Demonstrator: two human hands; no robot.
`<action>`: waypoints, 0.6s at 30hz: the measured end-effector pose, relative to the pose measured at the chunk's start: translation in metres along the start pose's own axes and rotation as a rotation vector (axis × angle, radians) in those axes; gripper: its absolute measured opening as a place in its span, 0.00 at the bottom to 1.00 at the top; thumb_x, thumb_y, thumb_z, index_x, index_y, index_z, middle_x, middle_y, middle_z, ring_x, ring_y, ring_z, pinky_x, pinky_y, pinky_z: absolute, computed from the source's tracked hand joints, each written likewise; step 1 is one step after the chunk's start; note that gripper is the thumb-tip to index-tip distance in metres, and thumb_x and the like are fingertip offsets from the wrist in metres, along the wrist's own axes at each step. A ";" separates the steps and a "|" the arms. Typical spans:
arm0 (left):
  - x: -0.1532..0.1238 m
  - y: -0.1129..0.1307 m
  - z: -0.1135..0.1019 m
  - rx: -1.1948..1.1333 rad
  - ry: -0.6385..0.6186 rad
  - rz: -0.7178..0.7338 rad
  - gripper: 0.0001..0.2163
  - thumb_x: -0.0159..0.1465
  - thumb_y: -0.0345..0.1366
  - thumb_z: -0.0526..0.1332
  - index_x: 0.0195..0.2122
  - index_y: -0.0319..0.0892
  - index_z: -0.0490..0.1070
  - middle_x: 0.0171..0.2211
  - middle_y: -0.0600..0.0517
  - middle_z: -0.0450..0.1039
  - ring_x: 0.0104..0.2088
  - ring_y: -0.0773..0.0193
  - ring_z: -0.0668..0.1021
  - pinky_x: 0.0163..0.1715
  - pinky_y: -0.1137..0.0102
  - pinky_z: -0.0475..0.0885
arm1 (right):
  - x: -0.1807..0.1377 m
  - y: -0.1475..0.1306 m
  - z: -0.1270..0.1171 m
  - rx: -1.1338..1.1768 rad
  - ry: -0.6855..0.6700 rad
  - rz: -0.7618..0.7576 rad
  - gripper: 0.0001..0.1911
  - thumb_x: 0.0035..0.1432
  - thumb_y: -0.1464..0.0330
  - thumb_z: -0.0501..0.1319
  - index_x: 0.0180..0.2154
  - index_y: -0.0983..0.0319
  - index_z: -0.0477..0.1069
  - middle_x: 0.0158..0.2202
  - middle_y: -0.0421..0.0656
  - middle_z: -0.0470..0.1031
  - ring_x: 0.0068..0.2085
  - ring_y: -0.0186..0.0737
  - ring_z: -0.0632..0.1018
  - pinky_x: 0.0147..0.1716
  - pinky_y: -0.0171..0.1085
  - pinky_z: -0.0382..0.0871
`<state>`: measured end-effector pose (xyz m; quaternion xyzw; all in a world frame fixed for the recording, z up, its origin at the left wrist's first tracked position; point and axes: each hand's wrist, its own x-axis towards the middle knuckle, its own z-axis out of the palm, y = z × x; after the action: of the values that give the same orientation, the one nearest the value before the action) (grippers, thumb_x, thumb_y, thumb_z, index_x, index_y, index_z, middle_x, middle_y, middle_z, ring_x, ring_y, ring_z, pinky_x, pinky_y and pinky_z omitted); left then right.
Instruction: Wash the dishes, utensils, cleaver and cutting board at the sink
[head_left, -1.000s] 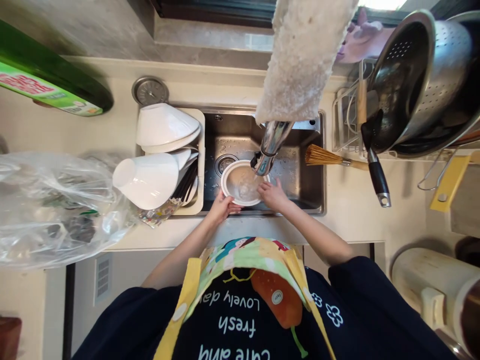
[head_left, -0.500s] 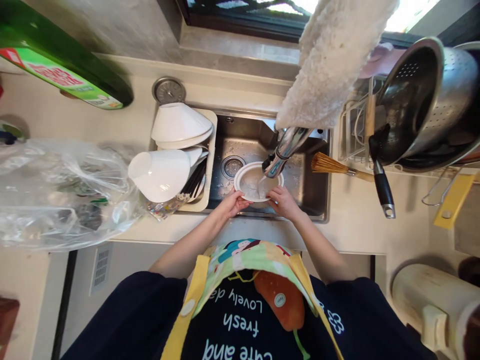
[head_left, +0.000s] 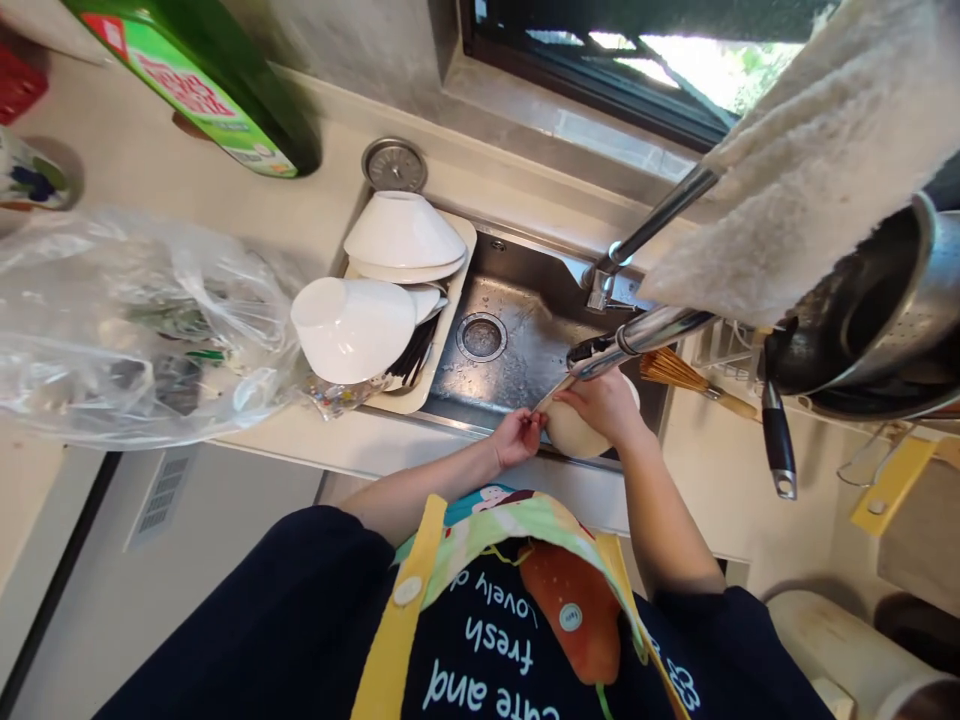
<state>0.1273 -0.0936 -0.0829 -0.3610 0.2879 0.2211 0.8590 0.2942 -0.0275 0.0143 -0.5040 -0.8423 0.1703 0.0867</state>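
Observation:
A white bowl [head_left: 576,434] is tipped over at the front right of the sink [head_left: 504,385], its pale outer side towards me. My right hand [head_left: 609,402] is closed on its upper part, below the faucet [head_left: 637,335]. At the bowl's left edge, the fingers of my left hand [head_left: 519,438] are pinched on the rim. A thin stream of water seems to run from the faucet head beside the hands. The bowl's inside is turned away from view.
Left of the sink, a cream tray [head_left: 448,325] bears stacked white bowls [head_left: 405,232] and black chopsticks [head_left: 415,357]. A plastic bag [head_left: 150,340] and a green bottle [head_left: 217,85] lie farther left. A bamboo brush [head_left: 675,372], pans [head_left: 862,320] and a hanging towel [head_left: 810,190] are right.
The bowl has gone from facing up under the faucet to tipped over, and moved right. My right hand has shifted onto its outer side. The camera view has turned.

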 end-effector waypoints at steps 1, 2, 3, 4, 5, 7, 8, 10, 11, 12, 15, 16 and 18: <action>0.001 -0.002 -0.001 -0.011 -0.007 -0.023 0.09 0.60 0.25 0.50 0.29 0.34 0.69 0.16 0.51 0.73 0.15 0.71 0.75 0.17 0.82 0.72 | 0.002 -0.003 -0.003 -0.017 -0.029 0.006 0.10 0.57 0.62 0.64 0.38 0.61 0.76 0.40 0.49 0.77 0.47 0.51 0.73 0.48 0.47 0.65; 0.003 -0.003 -0.002 -0.020 -0.015 -0.045 0.09 0.60 0.26 0.50 0.29 0.34 0.69 0.16 0.51 0.72 0.15 0.71 0.75 0.17 0.82 0.72 | 0.003 -0.007 -0.006 -0.029 -0.052 0.011 0.09 0.57 0.63 0.63 0.37 0.61 0.76 0.40 0.49 0.77 0.47 0.51 0.73 0.50 0.48 0.64; 0.004 -0.004 -0.003 -0.026 -0.023 -0.067 0.09 0.60 0.26 0.51 0.29 0.34 0.70 0.16 0.51 0.72 0.15 0.70 0.75 0.17 0.81 0.72 | 0.004 -0.010 -0.009 -0.040 -0.070 0.017 0.09 0.58 0.63 0.63 0.37 0.61 0.76 0.40 0.49 0.77 0.48 0.52 0.72 0.51 0.48 0.63; 0.004 -0.005 -0.005 -0.030 -0.031 -0.088 0.09 0.61 0.27 0.51 0.30 0.34 0.70 0.16 0.50 0.72 0.15 0.69 0.76 0.17 0.81 0.72 | 0.004 -0.014 -0.011 -0.051 -0.085 0.030 0.10 0.58 0.62 0.62 0.37 0.62 0.76 0.40 0.50 0.77 0.48 0.53 0.72 0.51 0.49 0.62; 0.005 -0.006 -0.006 -0.032 -0.036 -0.107 0.08 0.61 0.27 0.52 0.30 0.34 0.70 0.16 0.50 0.72 0.16 0.69 0.76 0.16 0.80 0.72 | 0.004 -0.017 -0.014 -0.063 -0.100 0.051 0.11 0.58 0.62 0.62 0.37 0.62 0.76 0.40 0.51 0.77 0.48 0.53 0.72 0.52 0.49 0.61; 0.007 -0.008 -0.010 -0.029 -0.065 -0.170 0.08 0.61 0.28 0.53 0.30 0.34 0.71 0.16 0.50 0.72 0.16 0.68 0.76 0.16 0.80 0.72 | 0.003 -0.024 -0.019 -0.092 -0.128 0.104 0.12 0.58 0.62 0.61 0.38 0.64 0.76 0.40 0.53 0.77 0.48 0.55 0.71 0.52 0.50 0.60; 0.008 -0.010 -0.012 -0.027 -0.086 -0.209 0.07 0.61 0.29 0.54 0.30 0.34 0.71 0.16 0.49 0.72 0.16 0.68 0.76 0.16 0.80 0.72 | 0.003 -0.028 -0.022 -0.107 -0.141 0.127 0.13 0.58 0.62 0.61 0.39 0.64 0.76 0.41 0.54 0.76 0.48 0.55 0.71 0.51 0.50 0.59; 0.009 -0.012 -0.014 -0.022 -0.125 -0.282 0.07 0.60 0.30 0.56 0.30 0.33 0.71 0.17 0.47 0.73 0.17 0.67 0.77 0.18 0.80 0.72 | 0.000 -0.034 -0.026 -0.133 -0.160 0.150 0.14 0.59 0.62 0.61 0.41 0.65 0.75 0.42 0.55 0.76 0.48 0.56 0.71 0.51 0.50 0.58; 0.009 -0.013 -0.015 -0.013 -0.139 -0.307 0.07 0.60 0.30 0.57 0.31 0.32 0.72 0.18 0.46 0.74 0.18 0.67 0.77 0.19 0.79 0.73 | -0.001 -0.037 -0.028 -0.141 -0.161 0.151 0.14 0.59 0.62 0.61 0.42 0.65 0.75 0.42 0.55 0.75 0.49 0.56 0.70 0.51 0.51 0.57; 0.009 -0.013 -0.015 0.001 -0.146 -0.311 0.07 0.59 0.30 0.57 0.32 0.31 0.72 0.19 0.45 0.74 0.19 0.66 0.78 0.20 0.79 0.74 | -0.003 -0.039 -0.031 -0.144 -0.153 0.147 0.14 0.59 0.63 0.61 0.42 0.65 0.75 0.43 0.54 0.75 0.49 0.56 0.70 0.51 0.51 0.57; 0.005 -0.008 -0.010 0.109 -0.137 -0.196 0.10 0.59 0.27 0.54 0.38 0.29 0.71 0.22 0.44 0.76 0.21 0.67 0.79 0.22 0.80 0.74 | -0.012 -0.038 -0.035 -0.114 -0.083 0.107 0.12 0.59 0.63 0.60 0.41 0.63 0.73 0.43 0.52 0.74 0.47 0.53 0.70 0.49 0.49 0.58; 0.003 -0.005 -0.008 0.173 -0.125 -0.121 0.12 0.59 0.25 0.53 0.41 0.29 0.70 0.23 0.45 0.77 0.21 0.68 0.79 0.22 0.80 0.74 | -0.017 -0.035 -0.035 -0.094 -0.058 0.088 0.10 0.59 0.63 0.61 0.40 0.62 0.72 0.41 0.51 0.73 0.46 0.52 0.70 0.48 0.47 0.59; -0.004 0.004 -0.003 0.334 -0.085 0.066 0.17 0.58 0.23 0.53 0.48 0.28 0.67 0.24 0.45 0.77 0.22 0.67 0.79 0.22 0.79 0.75 | -0.029 -0.026 -0.028 -0.056 -0.026 0.063 0.07 0.58 0.64 0.62 0.35 0.61 0.71 0.37 0.48 0.73 0.43 0.49 0.71 0.47 0.45 0.61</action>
<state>0.1212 -0.0938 -0.0842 -0.1939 0.2960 0.2134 0.9106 0.2951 -0.0585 0.0505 -0.5301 -0.8316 0.1558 0.0563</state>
